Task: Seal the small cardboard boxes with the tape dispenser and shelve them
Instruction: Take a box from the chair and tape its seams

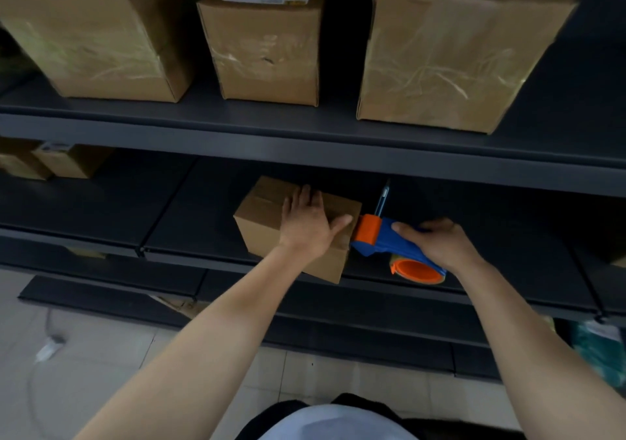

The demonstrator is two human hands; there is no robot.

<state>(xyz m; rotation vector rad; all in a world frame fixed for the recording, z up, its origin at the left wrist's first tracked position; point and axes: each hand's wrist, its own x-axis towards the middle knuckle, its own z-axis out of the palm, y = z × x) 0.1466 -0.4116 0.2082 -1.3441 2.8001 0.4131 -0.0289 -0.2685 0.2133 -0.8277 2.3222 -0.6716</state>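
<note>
Leaning in toward the dark rack, the person has both bare arms stretched out to the middle shelf (pixel 189 222), where the box (pixel 262 217) sits close to the front edge, turned a little askew to it. The left hand (pixel 306 227) lies flat on the box's top, fingers straight and pointing to the back, thumb spread out to the right along the top edge. It presses down and curls round nothing. The right hand (pixel 438 244) is wrapped round the blue handle of the dispenser (pixel 381 238), thumb on top and fingers curled over the far side. The dispenser's orange head touches the right end of the box at its upper edge, just beside the left thumb tip. The tape roll (pixel 418 272), with its orange core, sits at the near end below the right hand. A pen (pixel 382 199) lies on the shelf just behind the dispenser head, beside the box's right end. On the upper shelf (pixel 305 127) stand three bigger cartons, set apart from each other: a left carton (pixel 95 33), a middle carton (pixel 267 46) with a white label on top, and a right carton (pixel 450 56), all with crinkled clear tape across their fronts. Far left on the middle shelf, toward the back, a few more small cartons (pixel 64 161) are huddled together. Below it all is pale tiled floor (pixel 101 372).
</note>
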